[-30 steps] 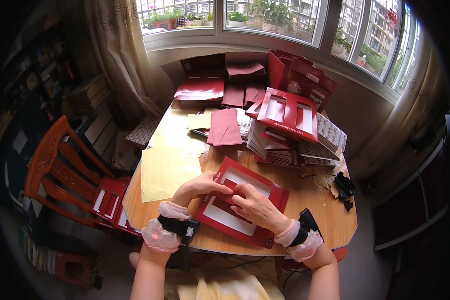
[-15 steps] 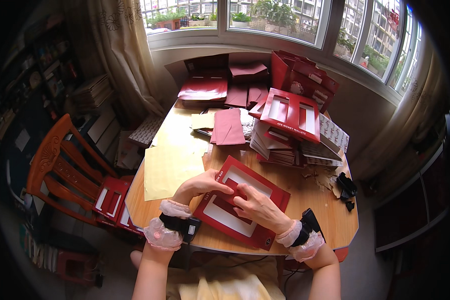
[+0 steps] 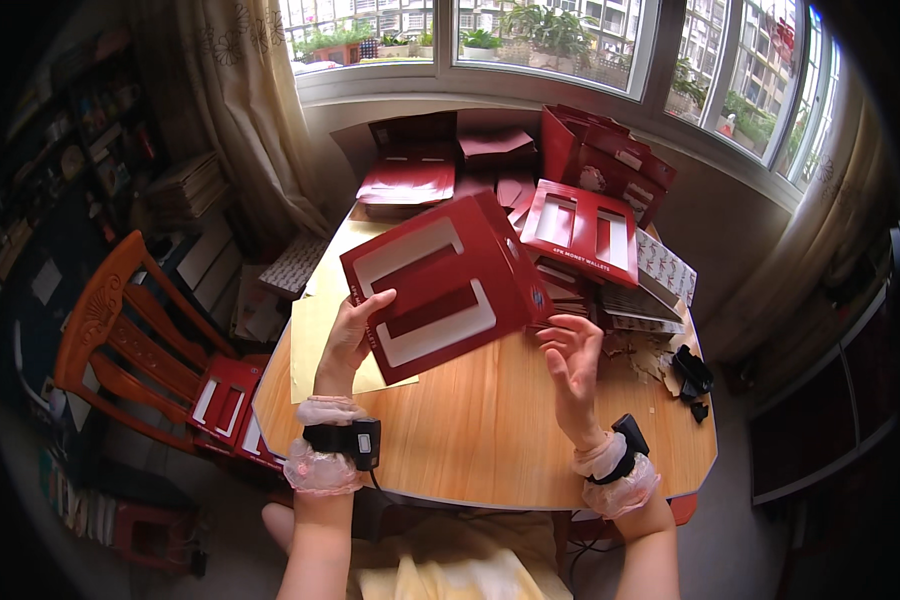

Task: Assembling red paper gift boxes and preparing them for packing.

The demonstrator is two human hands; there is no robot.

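Observation:
A red cardboard folder (image 3: 435,284) with two white window panels is held up above the table, tilted. My left hand (image 3: 348,335) grips its lower left edge, the thumb lying on the front and the other fingers mostly behind. Close to the folder's right-hand corner is my right hand (image 3: 574,365), its fingers apart and loosely curved. Whether those fingertips brush the corner, I cannot tell. Below the folder lies the wooden table top (image 3: 470,425), and a pale yellow sheet (image 3: 313,352) sticks out partly beneath it.
A similar red folder (image 3: 582,232) tops a pile at the right back. More red folders (image 3: 407,178) are stacked by the window. Torn brown scraps (image 3: 642,362) and a black object (image 3: 692,372) lie at the right edge. A wooden chair (image 3: 135,340) bearing red folders stands left.
The folder has been lifted off the table and turned, moving up and away from me. My right hand has come off its middle and moved right; my left hand now grips its edge.

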